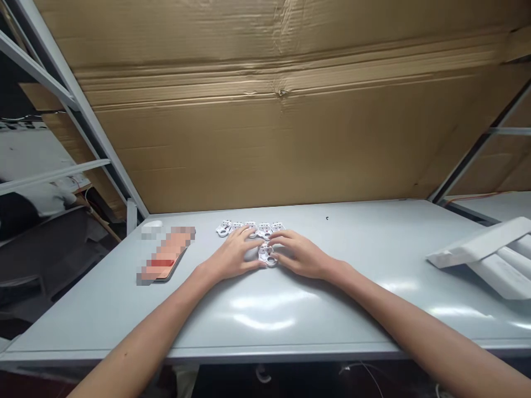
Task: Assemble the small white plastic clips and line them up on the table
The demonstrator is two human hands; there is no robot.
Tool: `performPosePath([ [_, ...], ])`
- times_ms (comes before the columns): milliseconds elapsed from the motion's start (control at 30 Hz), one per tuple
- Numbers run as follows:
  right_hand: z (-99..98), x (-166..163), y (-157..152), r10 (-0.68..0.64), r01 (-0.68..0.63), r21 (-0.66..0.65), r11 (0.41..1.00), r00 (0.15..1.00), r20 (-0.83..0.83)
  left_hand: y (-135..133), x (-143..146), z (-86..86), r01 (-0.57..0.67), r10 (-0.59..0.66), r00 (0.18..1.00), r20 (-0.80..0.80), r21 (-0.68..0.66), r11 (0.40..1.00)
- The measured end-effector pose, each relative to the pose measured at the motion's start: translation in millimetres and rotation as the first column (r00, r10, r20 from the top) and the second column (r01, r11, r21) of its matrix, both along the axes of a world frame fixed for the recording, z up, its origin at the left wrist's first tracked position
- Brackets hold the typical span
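A small white bracket-like piece with a round ring (267, 254) lies on the table between my two hands. My left hand (232, 255) reaches in from the left, its thumb and forefinger at the piece's left side and its other fingers stretched over the row behind. From the right, my right hand (305, 255) has its thumb and bent fingers on the ring side. Both hands appear to grip this piece lightly. Just beyond the fingertips, several similar white ringed pieces (224, 228) stand side by side in a row, partly covered by my left fingers.
An orange-backed, phone-like flat object (166, 255), partly pixelated, lies at the left, with a small white item (152, 226) behind it. A white angular object (483, 249) stands at the right. A cardboard wall (282, 149) closes off the table's (365, 320) back, between metal frame posts.
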State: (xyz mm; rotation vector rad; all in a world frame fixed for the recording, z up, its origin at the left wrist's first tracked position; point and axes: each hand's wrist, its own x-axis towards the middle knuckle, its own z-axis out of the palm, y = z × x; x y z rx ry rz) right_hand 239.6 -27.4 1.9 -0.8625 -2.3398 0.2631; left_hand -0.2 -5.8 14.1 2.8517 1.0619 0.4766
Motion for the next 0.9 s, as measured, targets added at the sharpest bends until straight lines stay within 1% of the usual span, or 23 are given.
performPosePath([
  [100, 4.2, -1.8, -2.9, 0.021, -0.021, -0.010, 1.000, 0.998, 0.053, 2.3, -6.9, 4.7, -0.063, 0.063, 0.997, -0.053, 0.005, 0.998],
  [167, 4.9, -4.8, -5.1, 0.037, -0.035, -0.026, 0.999, 0.995, 0.095, 4.3, -10.5, 4.4, -0.112, 0.112, 0.991, -0.073, 0.004, 0.994],
  [267, 4.5, -8.9, -7.3, 0.047, -0.043, -0.039, 0.998, 0.992, 0.116, 8.5, -13.7, -1.9, -0.180, 0.180, 0.980, -0.082, 0.001, 0.984],
  [400, 8.4, -3.2, -4.7, 0.020, -0.016, -0.064, 0.998, 0.998, 0.065, 15.9, -16.6, -12.7, -0.235, 0.236, 0.969, -0.074, 0.025, 0.972],
  [500, 13.1, 14.0, 5.5, -0.056, 0.055, -0.035, 0.998, 0.998, -0.036, 19.0, -17.8, -15.1, -0.278, 0.280, 0.959, -0.050, 0.039, 0.960],
  [567, 13.5, 29.7, 16.1, -0.163, 0.162, -0.011, 0.987, 0.982, -0.098, 18.4, -17.2, -12.9, -0.328, 0.328, 0.941, -0.079, 0.015, 0.944],
  [600, 12.4, 37.8, 21.9, -0.238, 0.238, -0.009, 0.971, 0.964, -0.117, 17.3, -16.4, -11.1, -0.359, 0.357, 0.928, -0.109, -0.004, 0.933],
  [667, 8.4, 51.8, 32.1, -0.374, 0.373, -0.031, 0.927, 0.922, -0.103, 14.7, -14.4, -7.2, -0.418, 0.405, 0.898, -0.173, -0.046, 0.907],
  [733, 3.4, 60.6, 38.8, -0.459, 0.455, -0.082, 0.887, 0.887, -0.047, 12.5, -12.7, -4.3, -0.444, 0.421, 0.883, -0.209, -0.080, 0.892],
  [800, -0.7, 63.0, 41.4, -0.470, 0.466, -0.138, 0.874, 0.883, 0.008, 11.4, -11.8, -3.0, -0.445, 0.417, 0.883, -0.216, -0.103, 0.889],
  [900, -3.8, 57.6, 40.7, -0.399, 0.400, -0.184, 0.898, 0.916, 0.041, 10.4, -10.9, -2.2, -0.446, 0.414, 0.882, -0.224, -0.116, 0.887],
])
